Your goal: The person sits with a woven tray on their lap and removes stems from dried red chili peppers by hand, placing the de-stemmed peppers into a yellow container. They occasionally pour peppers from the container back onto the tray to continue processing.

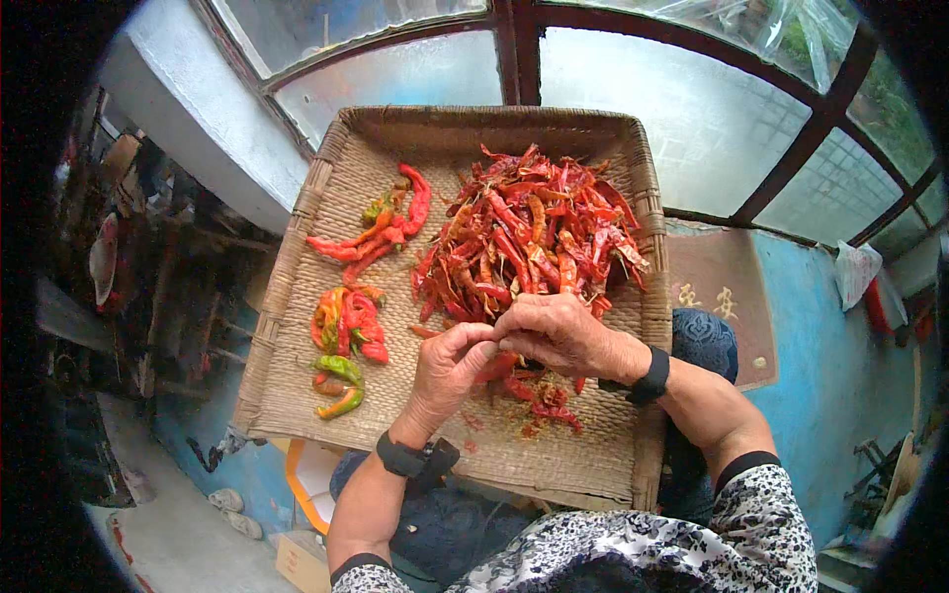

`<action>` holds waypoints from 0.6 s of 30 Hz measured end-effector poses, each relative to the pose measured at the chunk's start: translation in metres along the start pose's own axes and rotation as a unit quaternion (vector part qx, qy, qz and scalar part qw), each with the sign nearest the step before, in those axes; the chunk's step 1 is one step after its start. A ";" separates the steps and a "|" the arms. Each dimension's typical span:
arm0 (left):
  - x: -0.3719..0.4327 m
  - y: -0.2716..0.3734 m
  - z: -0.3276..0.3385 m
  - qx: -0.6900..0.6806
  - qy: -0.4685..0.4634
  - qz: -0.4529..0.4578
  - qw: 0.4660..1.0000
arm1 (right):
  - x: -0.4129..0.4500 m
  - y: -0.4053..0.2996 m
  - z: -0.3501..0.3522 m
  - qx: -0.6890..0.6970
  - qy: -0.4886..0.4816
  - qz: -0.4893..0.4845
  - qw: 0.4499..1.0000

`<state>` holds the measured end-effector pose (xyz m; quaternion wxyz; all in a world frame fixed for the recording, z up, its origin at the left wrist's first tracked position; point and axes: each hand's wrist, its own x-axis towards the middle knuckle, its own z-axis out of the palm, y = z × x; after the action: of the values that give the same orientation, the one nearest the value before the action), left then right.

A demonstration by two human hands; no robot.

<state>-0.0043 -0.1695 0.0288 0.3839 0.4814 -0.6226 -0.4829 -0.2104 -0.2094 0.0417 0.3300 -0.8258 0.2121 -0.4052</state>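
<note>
A shallow woven wicker tray point(285, 400) lies before me, tilted slightly. Dried red chili peppers point(519, 230) are heaped at its middle and right. My left hand point(452, 370) and my right hand point(563, 337) meet at the fingertips over the near edge of the heap. Thumb and forefinger of each are pinched together; whatever is between them is too small or hidden to tell. Below my right hand lie broken red pods and loose pale seeds point(545, 396). At the left of the tray are fresh red peppers point(415, 200), a curled red and orange bunch point(352, 322) and several green-orange peppers point(341, 385).
Framed windows point(667, 118) stand beyond the tray, beside a white wall ledge point(200, 126). A brown mat point(723, 296) lies on the blue floor at right. Dark clutter fills the far left. An orange-rimmed container point(300, 482) and a cardboard box point(300, 563) are below the tray.
</note>
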 end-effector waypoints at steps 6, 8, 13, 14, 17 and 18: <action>-0.027 0.023 -0.043 0.112 0.212 0.139 0.961 | 0.008 0.019 -0.007 -0.225 0.058 0.005 0.973; -0.058 0.028 -0.080 0.108 0.364 0.170 0.909 | 0.007 0.026 -0.007 -0.286 0.029 0.014 0.958; -0.167 -0.029 -0.176 0.174 0.548 0.038 0.817 | 0.000 0.039 0.004 -0.343 -0.010 0.029 0.939; -0.187 -0.047 -0.188 0.201 0.544 -0.045 0.813 | -0.001 0.041 0.006 -0.332 -0.020 0.053 0.941; -0.227 -0.085 -0.195 0.295 0.456 -0.212 0.812 | -0.001 0.046 0.010 -0.371 -0.021 0.042 0.927; -0.231 -0.090 -0.190 0.459 0.426 -0.156 0.764 | -0.001 0.046 0.010 -0.388 -0.032 0.044 0.920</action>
<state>0.2507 0.0041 -0.0161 0.2619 0.8468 -0.4588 0.0623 -0.2061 -0.2367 0.0039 0.0083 -0.8914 0.3783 -0.2496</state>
